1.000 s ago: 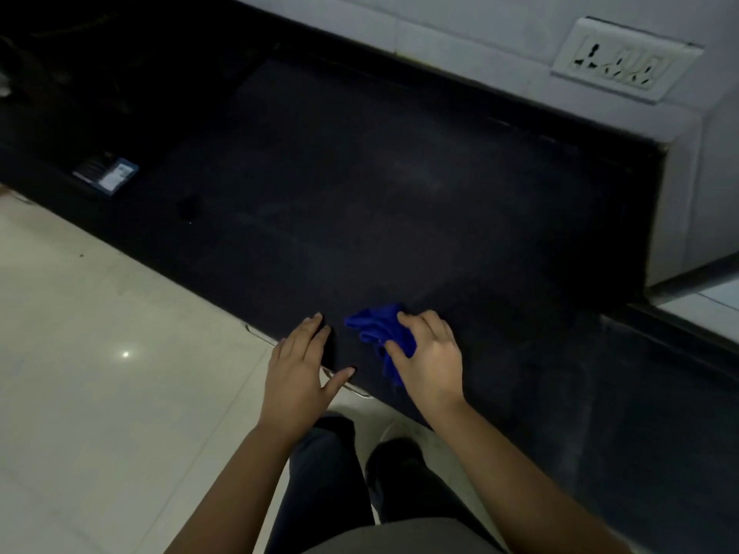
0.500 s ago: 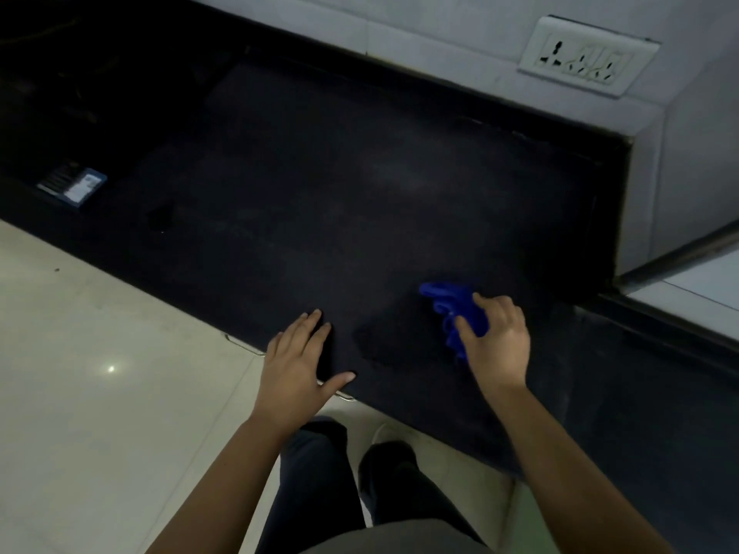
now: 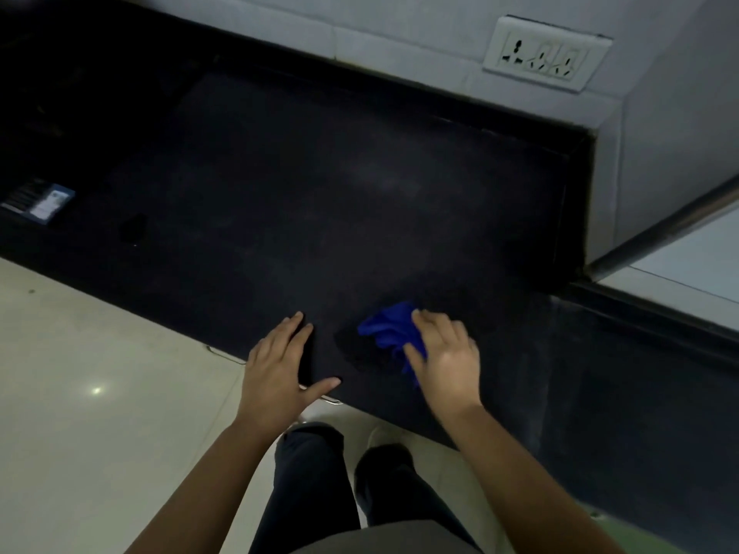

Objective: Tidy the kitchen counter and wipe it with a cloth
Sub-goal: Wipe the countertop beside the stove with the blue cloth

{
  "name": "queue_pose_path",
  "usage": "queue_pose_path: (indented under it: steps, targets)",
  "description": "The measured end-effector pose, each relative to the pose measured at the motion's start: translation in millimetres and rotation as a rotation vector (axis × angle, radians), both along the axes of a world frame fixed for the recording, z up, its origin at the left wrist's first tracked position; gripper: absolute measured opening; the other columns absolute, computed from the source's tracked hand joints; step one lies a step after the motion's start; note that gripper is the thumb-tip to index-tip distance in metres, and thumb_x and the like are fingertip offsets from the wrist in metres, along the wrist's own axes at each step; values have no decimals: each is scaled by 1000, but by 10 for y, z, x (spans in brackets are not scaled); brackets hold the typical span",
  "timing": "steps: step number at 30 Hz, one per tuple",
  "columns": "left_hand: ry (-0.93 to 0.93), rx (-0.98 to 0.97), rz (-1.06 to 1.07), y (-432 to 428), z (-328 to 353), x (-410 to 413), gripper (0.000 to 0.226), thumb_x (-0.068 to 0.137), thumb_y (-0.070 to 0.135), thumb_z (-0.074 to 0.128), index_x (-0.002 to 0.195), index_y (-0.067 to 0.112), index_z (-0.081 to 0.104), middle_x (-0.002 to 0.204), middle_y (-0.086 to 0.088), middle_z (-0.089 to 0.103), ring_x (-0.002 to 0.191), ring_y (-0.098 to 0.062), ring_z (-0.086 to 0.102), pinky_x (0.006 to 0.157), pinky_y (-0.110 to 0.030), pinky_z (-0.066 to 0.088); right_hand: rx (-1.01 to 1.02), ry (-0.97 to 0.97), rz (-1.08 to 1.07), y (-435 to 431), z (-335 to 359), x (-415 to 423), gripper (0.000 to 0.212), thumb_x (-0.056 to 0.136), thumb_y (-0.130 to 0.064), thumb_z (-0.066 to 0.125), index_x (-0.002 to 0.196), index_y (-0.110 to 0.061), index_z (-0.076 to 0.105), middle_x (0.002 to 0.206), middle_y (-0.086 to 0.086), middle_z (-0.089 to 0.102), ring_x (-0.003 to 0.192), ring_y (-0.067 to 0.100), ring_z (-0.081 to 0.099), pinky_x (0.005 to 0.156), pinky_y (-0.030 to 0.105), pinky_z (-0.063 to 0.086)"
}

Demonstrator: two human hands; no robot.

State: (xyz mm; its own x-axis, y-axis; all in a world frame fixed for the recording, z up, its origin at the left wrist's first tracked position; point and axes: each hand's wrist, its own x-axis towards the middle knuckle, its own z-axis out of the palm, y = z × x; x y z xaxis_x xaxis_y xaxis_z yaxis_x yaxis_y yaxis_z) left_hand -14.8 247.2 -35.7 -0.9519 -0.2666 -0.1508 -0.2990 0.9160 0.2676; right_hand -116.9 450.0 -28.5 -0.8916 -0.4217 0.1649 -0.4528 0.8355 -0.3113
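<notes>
The dark counter (image 3: pixel 320 185) stretches ahead of both hands. My left hand (image 3: pixel 276 373) lies flat and spread on its near edge, likely bracing me. My right hand (image 3: pixel 448 361) grips the bunched blue cloth (image 3: pixel 386 327), pressing down to wipe.

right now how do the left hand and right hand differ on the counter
The left hand lies flat with straight fingers and holds nothing; the right hand curls round a bunched blue cloth. The left hand sits at the front edge of the dark counter; the right hand is farther in. Both rest palm down on it.
</notes>
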Motion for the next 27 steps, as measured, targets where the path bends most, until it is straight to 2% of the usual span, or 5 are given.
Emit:
queue_pose_path:
  steps: [6,9,15,22,27]
  targets:
    - [-52,-76,-27,-9,36,-21,94,76,78,10,120,8,55,130,-13,56,117,-24,45,87,-44,49,-52,-71,-271,476,68,-555,45,79,-14,67,121,-3,57,115,18,62,101,41,56,75,48,51]
    - [-29,-55,-30,-15,18,-19,93,77,79,13,120,7,55,129,-13,56,116,-21,39,88,-44,49,-73,-46,-285,317,29,-334,45,72,-14,71,115,-3,60,108,19,64,91,43,59,68,47,54]
    - [0,-39,-31,-44,49,-52,93,75,80,14,115,7,58,124,-13,59,109,-21,40,80,-43,52,-56,-16,4,247,-13,46,46,68,-24,65,110,-6,64,102,12,69,80,34,65,62,42,57]
    - [-9,-39,-97,-89,45,-35,89,81,74,12,116,7,57,123,-15,60,109,-25,46,81,-43,52,-83,-24,-497,506,50,-432,47,79,-15,66,123,-1,55,117,23,60,102,45,54,79,48,49]
    - [40,-3,-252,-304,27,-16,76,86,67,16,116,9,56,123,-14,61,108,-22,43,79,-39,51,-111,48,-372,-112,-65,443,44,75,-30,51,109,-5,64,104,16,68,82,35,61,66,39,53]
